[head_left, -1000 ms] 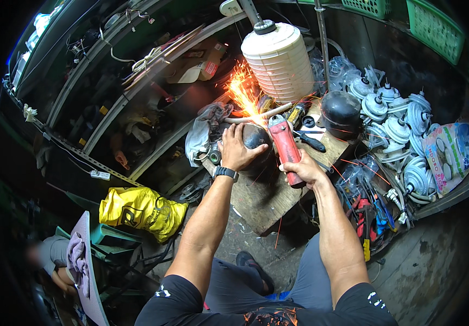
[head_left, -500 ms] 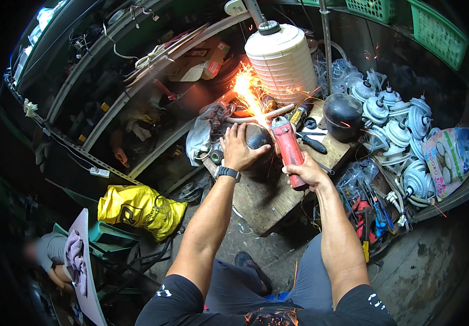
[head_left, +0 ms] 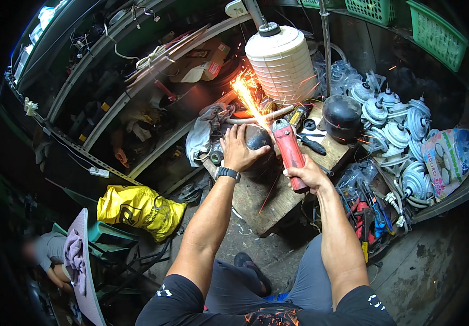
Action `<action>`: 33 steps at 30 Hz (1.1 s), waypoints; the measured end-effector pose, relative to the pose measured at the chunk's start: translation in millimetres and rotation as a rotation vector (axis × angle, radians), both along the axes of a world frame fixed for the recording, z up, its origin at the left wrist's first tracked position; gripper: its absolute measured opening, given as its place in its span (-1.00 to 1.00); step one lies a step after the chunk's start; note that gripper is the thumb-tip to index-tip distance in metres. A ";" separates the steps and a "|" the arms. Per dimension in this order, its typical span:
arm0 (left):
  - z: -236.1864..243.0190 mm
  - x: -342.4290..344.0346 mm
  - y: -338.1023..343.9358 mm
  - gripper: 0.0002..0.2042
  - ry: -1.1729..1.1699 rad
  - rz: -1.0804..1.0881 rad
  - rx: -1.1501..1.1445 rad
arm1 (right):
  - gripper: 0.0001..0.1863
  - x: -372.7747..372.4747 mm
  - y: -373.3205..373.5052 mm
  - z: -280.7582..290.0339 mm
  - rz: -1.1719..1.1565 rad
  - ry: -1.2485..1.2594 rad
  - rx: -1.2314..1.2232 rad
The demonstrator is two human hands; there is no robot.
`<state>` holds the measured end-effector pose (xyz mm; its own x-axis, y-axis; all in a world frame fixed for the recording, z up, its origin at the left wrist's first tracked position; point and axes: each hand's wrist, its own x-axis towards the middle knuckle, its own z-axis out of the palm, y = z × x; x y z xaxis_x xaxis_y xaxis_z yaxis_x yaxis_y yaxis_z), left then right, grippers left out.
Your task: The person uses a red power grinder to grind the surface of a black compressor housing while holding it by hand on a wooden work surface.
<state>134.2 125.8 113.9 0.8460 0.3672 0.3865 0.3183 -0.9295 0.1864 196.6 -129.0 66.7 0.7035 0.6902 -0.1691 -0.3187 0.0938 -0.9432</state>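
Observation:
A black, rounded metal vessel (head_left: 258, 139) rests on the wooden work board (head_left: 263, 213). My left hand (head_left: 239, 150) grips its top left side, fingers spread over the curve and thumb reaching across. Wrapped round the body of a red angle grinder (head_left: 289, 145) is my right hand (head_left: 309, 175). The grinder's head is at the vessel's right side, where its disc is hidden. A stream of orange sparks (head_left: 251, 98) shoots from there, away from me and to the left.
A second black rounded vessel (head_left: 342, 118) and a screwdriver (head_left: 312, 144) lie right of the grinder. Behind stands a ribbed white tank (head_left: 279, 62). Pale round parts (head_left: 397, 132) are heaped at right. A yellow bag (head_left: 141, 211) sits left; a person (head_left: 52, 255) is at far left.
The spark stream has changed shape, with stray sparks in new spots. Both hands, the grinder and the vessel hold nearly the same positions.

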 end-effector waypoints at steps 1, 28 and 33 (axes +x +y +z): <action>0.0 -0.3 0.0 0.17 -0.002 -0.002 0.000 | -0.38 1.2 -0.3 0.6 0.024 -0.009 0.021; 2.2 0.5 -3.5 0.16 -0.028 -0.028 0.014 | -0.47 14.0 13.9 -6.5 0.068 0.042 0.088; 2.5 -0.4 -2.8 0.16 -0.040 -0.033 0.007 | -0.43 10.2 11.8 -3.3 0.043 0.042 0.067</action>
